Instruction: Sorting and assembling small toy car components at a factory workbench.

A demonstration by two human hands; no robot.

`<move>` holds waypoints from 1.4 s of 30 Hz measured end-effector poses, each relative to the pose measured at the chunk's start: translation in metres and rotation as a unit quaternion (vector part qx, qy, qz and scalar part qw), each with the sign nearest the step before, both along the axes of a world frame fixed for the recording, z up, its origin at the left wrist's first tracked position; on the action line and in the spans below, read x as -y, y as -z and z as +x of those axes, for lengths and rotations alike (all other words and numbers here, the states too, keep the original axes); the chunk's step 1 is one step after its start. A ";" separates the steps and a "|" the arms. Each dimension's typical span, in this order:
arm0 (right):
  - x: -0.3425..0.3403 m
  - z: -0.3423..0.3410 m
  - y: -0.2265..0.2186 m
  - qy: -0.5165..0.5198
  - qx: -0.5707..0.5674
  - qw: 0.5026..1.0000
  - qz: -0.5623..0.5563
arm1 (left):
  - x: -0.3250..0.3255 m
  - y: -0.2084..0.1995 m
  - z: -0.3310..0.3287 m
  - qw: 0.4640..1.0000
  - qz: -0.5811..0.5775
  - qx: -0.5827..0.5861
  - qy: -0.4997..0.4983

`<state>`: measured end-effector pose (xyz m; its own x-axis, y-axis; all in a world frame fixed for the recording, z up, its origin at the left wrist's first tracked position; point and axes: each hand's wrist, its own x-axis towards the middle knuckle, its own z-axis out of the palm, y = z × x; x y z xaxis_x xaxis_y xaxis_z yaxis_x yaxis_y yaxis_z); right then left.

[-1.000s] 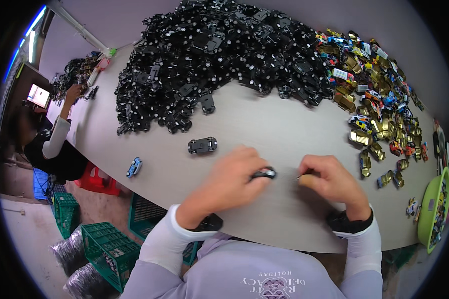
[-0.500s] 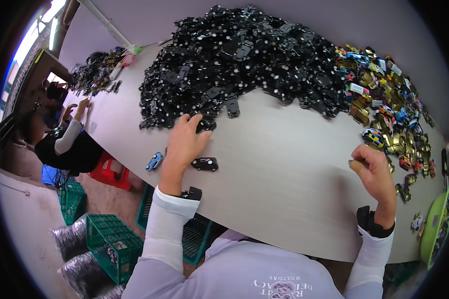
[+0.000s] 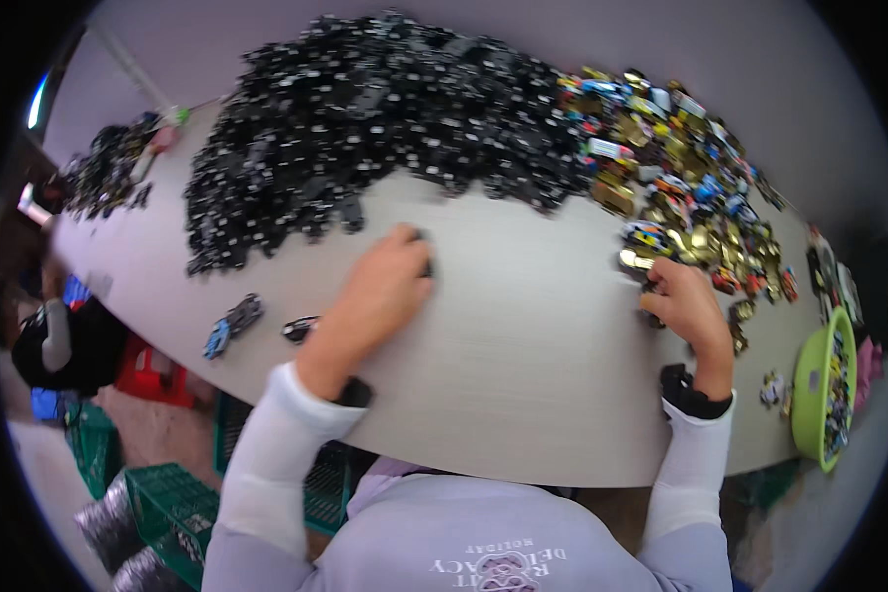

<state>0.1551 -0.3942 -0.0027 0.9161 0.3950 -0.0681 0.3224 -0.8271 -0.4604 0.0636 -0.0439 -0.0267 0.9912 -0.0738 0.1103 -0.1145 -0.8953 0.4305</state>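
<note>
My left hand (image 3: 377,294) is over the middle of the table, its fingers closed on a black toy car chassis (image 3: 424,255) that is mostly hidden. The big heap of black chassis (image 3: 385,118) spreads just beyond it. Near my left wrist lie a black toy car (image 3: 300,328), partly covered, a small blue car (image 3: 217,340) and a dark grey piece (image 3: 246,312). My right hand (image 3: 689,301) is curled at the near edge of a pile of colourful car bodies with gold undersides (image 3: 701,237). Something small and dark shows at its fingertips, too blurred to name.
A green basin (image 3: 807,395) of small cars stands at the table's right end. Green crates (image 3: 173,508) and silvery bags (image 3: 109,523) are on the floor at left. Another person (image 3: 69,340) sits beyond a red stool (image 3: 153,375), near a smaller heap (image 3: 109,168).
The whole view has swung, shifting the table leftward. My left hand has drawn back from the black heap with a chassis. My right hand has moved to the near edge of the colourful pile.
</note>
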 end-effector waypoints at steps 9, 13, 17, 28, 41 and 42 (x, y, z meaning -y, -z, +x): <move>0.010 -0.003 0.016 0.016 -0.005 0.993 0.120 | -0.074 -0.003 0.018 0.974 -0.039 0.198 -0.105; 0.010 0.002 0.021 0.017 -0.006 0.990 0.138 | -0.227 -0.003 -0.018 0.896 -0.012 0.240 -0.375; 0.009 0.000 0.015 0.019 0.025 0.995 0.098 | -0.265 -0.011 -0.035 0.844 -0.294 -0.043 -0.446; -0.003 -0.003 0.019 0.008 -0.002 0.995 0.100 | -0.165 0.021 0.035 0.948 -0.119 -0.042 -0.293; -0.008 -0.008 0.014 -0.023 0.012 0.997 0.072 | -0.008 -0.014 0.080 0.982 -0.121 -0.055 -0.132; -0.009 -0.008 0.013 -0.028 0.012 0.997 0.069 | -0.004 -0.016 0.080 0.987 -0.102 -0.052 -0.108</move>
